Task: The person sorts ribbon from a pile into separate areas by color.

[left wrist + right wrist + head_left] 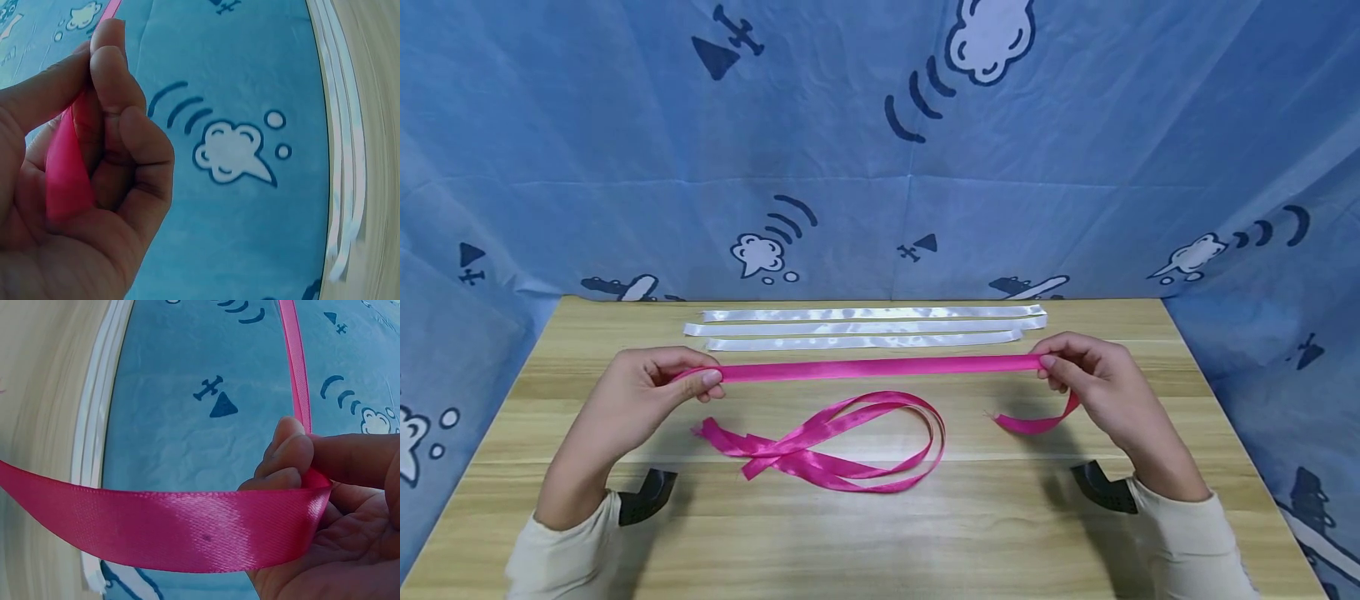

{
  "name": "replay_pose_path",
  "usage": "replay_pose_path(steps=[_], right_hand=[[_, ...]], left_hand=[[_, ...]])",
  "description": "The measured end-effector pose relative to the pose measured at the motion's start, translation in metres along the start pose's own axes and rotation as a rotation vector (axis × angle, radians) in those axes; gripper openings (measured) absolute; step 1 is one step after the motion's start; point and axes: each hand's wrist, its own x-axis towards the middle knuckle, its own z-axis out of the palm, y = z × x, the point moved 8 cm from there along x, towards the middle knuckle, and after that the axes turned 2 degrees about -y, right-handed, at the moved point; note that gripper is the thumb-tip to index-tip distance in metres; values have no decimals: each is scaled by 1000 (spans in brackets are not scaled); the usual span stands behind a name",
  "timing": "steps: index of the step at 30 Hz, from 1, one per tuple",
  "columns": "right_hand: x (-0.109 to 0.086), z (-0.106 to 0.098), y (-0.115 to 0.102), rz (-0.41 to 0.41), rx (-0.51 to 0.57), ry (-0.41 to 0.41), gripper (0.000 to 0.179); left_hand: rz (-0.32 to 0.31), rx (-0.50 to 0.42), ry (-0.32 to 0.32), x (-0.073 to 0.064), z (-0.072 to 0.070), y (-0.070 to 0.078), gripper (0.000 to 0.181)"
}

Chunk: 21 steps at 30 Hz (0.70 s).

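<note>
The blue backdrop (850, 108) meets the wooden table (887, 550) beyond the stretched pink ribbon (880, 367); three white ribbons (865, 327) lie between it and that far edge; looped pink ribbons (815, 428) lie on its near side, wood showing around them. The left hand (643, 392) pinches its left end; the right hand (1101, 383) pinches its right, a tail curling below.

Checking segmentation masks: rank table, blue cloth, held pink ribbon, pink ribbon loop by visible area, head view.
1. Blue cloth
2. Table
3. Unranked: held pink ribbon and pink ribbon loop; areas look close, held one may be nearer the camera.
</note>
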Motion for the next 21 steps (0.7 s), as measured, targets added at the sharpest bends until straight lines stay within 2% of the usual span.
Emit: replay_pose_path(steps=[14, 21], right_hand=[[-1, -9, 4, 19, -53, 16, 15], [-1, -14, 9, 55, -56, 18, 18]], left_hand=[[-34, 1, 93, -16, -26, -21, 17], [5, -26, 138, -24, -40, -31, 13]])
